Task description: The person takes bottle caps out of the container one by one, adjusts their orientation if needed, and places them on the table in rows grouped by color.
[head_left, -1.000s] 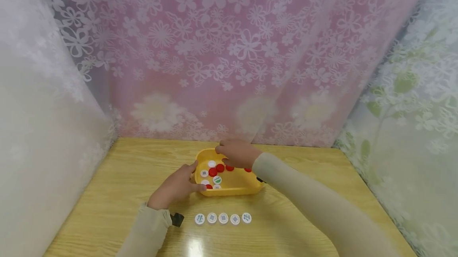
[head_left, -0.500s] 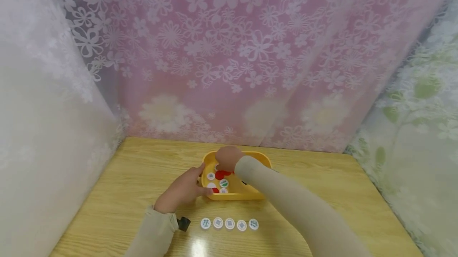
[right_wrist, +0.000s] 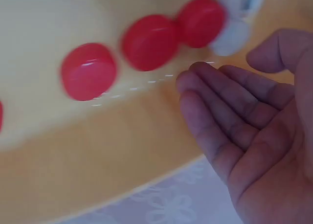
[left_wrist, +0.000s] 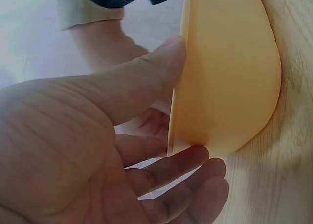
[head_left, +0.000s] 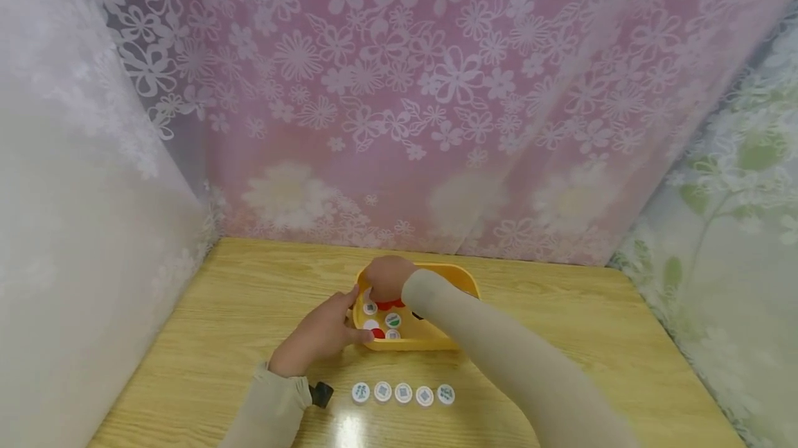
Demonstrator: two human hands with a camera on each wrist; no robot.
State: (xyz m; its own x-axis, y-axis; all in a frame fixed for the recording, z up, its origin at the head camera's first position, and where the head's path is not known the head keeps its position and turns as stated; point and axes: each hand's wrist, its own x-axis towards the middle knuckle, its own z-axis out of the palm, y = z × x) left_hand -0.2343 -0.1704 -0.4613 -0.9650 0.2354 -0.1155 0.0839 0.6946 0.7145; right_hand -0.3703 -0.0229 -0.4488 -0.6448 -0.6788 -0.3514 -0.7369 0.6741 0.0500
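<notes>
A yellow plastic tray [head_left: 414, 345] holds red and white bottle caps. My left hand [head_left: 321, 330] grips its left end, thumb on the rim and fingers against the outer wall, as the left wrist view shows. Inside the tray's far left part is my right hand [head_left: 388, 278]. Its fingers are loosely bent and the thumb stands apart, with nothing between them. White caps [right_wrist: 231, 38] lie just beyond those fingertips, beside several red caps [right_wrist: 150, 42]. A green-and-white cap [head_left: 393, 320] lies nearer the tray's front. The right hand and sleeve hide part of the tray.
Several white caps with printed marks [head_left: 403, 393] stand in a row on the wooden table [head_left: 280, 261], in front of the tray. Flowered curtains [head_left: 399, 122] enclose the table at the back and both sides.
My right hand has moved left and down inside the tray, toward the white caps. The left hand keeps its grip on the tray. The head view has shifted slightly.
</notes>
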